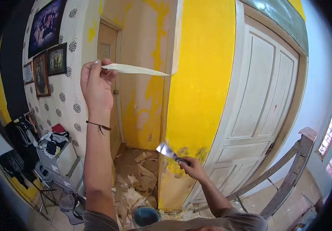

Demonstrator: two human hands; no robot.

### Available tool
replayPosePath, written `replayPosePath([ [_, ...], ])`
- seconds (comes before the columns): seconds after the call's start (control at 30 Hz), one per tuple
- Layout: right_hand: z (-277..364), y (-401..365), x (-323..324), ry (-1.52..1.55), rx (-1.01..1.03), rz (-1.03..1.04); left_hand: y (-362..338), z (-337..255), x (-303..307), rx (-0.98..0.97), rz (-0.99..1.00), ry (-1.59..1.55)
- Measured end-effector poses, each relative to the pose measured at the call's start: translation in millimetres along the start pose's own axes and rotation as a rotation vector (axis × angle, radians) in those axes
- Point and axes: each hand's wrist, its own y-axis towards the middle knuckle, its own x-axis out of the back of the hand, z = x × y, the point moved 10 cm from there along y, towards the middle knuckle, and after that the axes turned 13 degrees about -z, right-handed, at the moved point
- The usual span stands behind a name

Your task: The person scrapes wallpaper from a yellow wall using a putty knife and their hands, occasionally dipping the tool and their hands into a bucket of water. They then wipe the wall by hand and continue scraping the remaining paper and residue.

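Raised at the upper left, my left hand (99, 79) pinches the end of a long pale strip (139, 69). The strip stretches sideways to the corner edge of the yellow wall (202, 57), where its far end is still attached. Lower down, my right hand (192, 168) grips the dark handle of a metal scraper (166, 150). The scraper's blade points up and left, close to the wall's lower edge; whether it touches the wall I cannot tell. Dark patches mark the yellow surface beside it.
Torn scraps (135, 196) litter the floor near a teal bucket (146, 216). A white door (250, 84) and a worn wooden frame (289, 181) are on the right. Framed pictures (57, 59) hang at left above a grey cabinet (60, 163) with clothes on top.
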Motion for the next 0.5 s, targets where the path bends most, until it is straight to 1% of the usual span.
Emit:
replayPosePath([
  [0.03,3,4,2,0.055,-0.008,-0.029,-2,-1,-5,-0.01,0.016,0.086],
  [0.07,8,5,1,0.054,-0.014,-0.029,-2,1,-5,-0.005,0.014,0.088],
  [0.13,24,14,7,0.299,-0.017,-0.082,-3,34,-2,0.193,0.047,0.29],
  [0.17,31,11,8,0.385,-0.039,-0.065,-5,41,0,0.194,0.047,0.292],
  [0.27,32,-1,11,0.477,-0.07,-0.05,-24,70,-18,-0.202,0.392,1.363],
  [0.3,28,-4,13,0.479,-0.071,-0.05,-26,69,-17,-0.202,0.394,1.364],
  [0.37,18,-14,14,0.413,-0.039,-0.015,-55,103,-11,-0.155,0.894,1.831],
  [0.4,11,-17,17,0.416,-0.043,-0.016,-52,101,-11,-0.153,0.898,1.832],
  [0.47,-6,-23,26,0.394,-0.1,-0.06,-32,90,-8,-0.099,0.829,1.765],
  [0.5,-8,-27,30,0.397,-0.118,-0.06,-21,75,-13,-0.125,0.745,1.694],
])
